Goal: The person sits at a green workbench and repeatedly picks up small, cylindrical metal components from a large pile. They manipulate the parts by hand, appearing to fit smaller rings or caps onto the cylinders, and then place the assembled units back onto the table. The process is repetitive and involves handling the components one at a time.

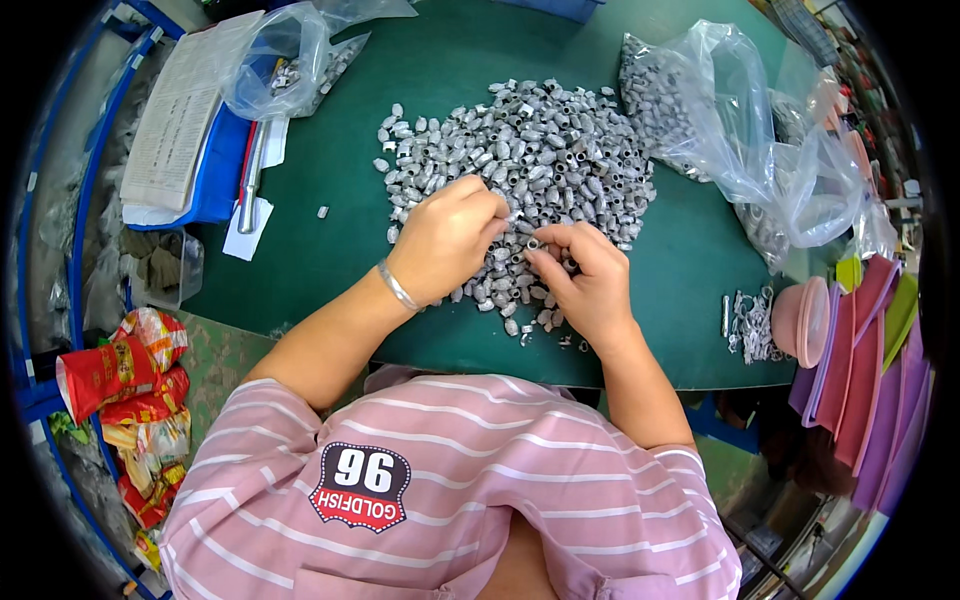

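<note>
Hands meet over the near edge of a heap of small silver metal sleeves (520, 160) on the green counter (310, 260). Left hand (445, 240) — grip narrow, fingertips pinched on one sleeve at the heap's six o'clock. Right hand (585, 280) pinches a small ring-ended sleeve (533, 243) just beside it. Clear plastic bags (720, 110) of more parts lie at two o'clock — pink trays (810, 320) at three.

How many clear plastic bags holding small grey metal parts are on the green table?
3: one clear plastic bag at upper left, one at upper right, one at the right edge; more may be hidden.
</note>
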{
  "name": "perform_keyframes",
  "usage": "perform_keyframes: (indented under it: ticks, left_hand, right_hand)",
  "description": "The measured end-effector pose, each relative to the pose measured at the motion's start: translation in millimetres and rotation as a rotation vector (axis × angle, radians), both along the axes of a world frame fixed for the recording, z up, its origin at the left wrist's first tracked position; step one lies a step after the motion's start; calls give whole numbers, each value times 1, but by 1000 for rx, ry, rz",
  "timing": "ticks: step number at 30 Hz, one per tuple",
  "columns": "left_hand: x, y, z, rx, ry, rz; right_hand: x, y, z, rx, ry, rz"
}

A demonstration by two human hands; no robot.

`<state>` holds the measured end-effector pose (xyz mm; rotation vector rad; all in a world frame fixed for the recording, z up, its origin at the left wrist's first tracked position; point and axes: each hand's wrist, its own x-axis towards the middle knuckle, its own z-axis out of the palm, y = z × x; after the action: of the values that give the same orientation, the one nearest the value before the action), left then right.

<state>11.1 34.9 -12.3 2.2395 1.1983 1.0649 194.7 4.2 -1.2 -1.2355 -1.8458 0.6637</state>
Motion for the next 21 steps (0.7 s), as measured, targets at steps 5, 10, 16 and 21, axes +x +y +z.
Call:
perform_keyframes:
  ticks: [5, 10, 16, 21]
  left_hand:
    - [1, -22, 7, -676, -712, -109]
    - [5, -36, 10, -1357, -1325, -178]
    - [2, -33, 9, -1452, -1495, -292]
    - [1, -32, 6, -1478, -1602, -306]
  right_hand:
    - [8, -11, 0, -714, 768, 50]
    - [1, -8, -7, -1176, 1616, 325]
    - [-2, -10, -13, -1335, 1848, 293]
    - [-2, -11, -11, -1331, 1767, 231]
